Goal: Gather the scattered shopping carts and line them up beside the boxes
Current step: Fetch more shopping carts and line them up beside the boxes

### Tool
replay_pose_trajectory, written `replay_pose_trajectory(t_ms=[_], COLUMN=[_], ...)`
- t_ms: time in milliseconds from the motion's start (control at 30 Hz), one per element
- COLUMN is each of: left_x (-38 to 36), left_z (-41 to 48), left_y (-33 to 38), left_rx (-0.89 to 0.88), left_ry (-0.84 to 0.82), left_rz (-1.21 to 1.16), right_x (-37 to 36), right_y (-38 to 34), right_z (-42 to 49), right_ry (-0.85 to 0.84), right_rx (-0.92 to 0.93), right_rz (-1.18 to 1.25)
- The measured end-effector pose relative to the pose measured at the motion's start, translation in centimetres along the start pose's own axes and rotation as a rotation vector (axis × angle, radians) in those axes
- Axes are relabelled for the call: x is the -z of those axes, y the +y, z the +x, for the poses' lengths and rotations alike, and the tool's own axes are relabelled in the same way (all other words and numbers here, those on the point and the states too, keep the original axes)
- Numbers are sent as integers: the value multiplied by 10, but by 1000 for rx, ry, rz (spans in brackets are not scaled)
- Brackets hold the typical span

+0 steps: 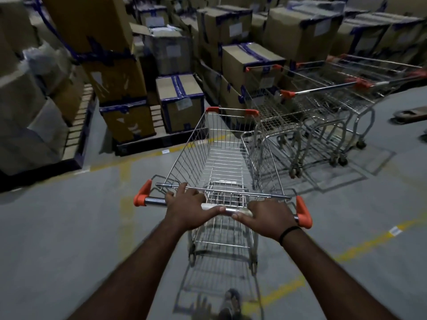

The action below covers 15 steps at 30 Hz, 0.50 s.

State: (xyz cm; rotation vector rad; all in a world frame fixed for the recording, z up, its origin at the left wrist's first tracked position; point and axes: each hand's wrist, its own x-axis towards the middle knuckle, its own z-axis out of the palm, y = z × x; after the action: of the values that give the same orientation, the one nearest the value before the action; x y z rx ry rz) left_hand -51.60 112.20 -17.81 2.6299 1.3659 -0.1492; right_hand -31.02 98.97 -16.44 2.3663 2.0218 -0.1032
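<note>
Chrome wire cart (221, 155), orange caps (142, 195) on the corners, sits mid-aisle on the grey floor (69, 227). Its nose points at the boxes (251, 65) and the basket carries no load.

Both hands are on the handle bar (155, 201):
- left hand (187, 210) is left of centre. Its fingers (182, 187) go over the bar, slightly spread, with the index reaching forward to the basket's rear rim wire. The thumb lies along the bar.
- right hand (269, 215) is right of centre. Its fingers are curled over the bar and close together, with the thumb laid along the bar toward the left thumb. The thumb tips are near each other, and I cannot tell if they touch.
- a black band (288, 234) is on the right wrist.

The cart's front right corner is just beside the nearest of the parked carts (275, 112); contact is unclear. Those carts stand in a row to the right, side by side against the boxes, with their handles toward the open floor.

The boxes are brown cardboard with blue tape, stacked several high. Some sit on pallets (76, 132) ahead and to the left.

Yellow lines (126, 181) are painted on the floor, one running under the cart. A foot (231, 301) shows under the cart's rear, blurred. A dark flat object (409, 115) lies on the floor at far right; I cannot tell what it is.
</note>
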Motion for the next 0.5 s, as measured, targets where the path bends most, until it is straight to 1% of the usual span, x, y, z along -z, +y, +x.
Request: replay_pose_trajectory(t_ms=[333, 500], left_x=[22, 35], left_z=[130, 181], left_y=[20, 30], left_rx=[94, 109], left_ry=[-45, -82], left_rz=[-31, -31], right_x=[8, 17], right_y=[79, 107], right_z=[128, 172], right_ry=[-55, -102], right_rx=[16, -28], right_rz=[74, 100])
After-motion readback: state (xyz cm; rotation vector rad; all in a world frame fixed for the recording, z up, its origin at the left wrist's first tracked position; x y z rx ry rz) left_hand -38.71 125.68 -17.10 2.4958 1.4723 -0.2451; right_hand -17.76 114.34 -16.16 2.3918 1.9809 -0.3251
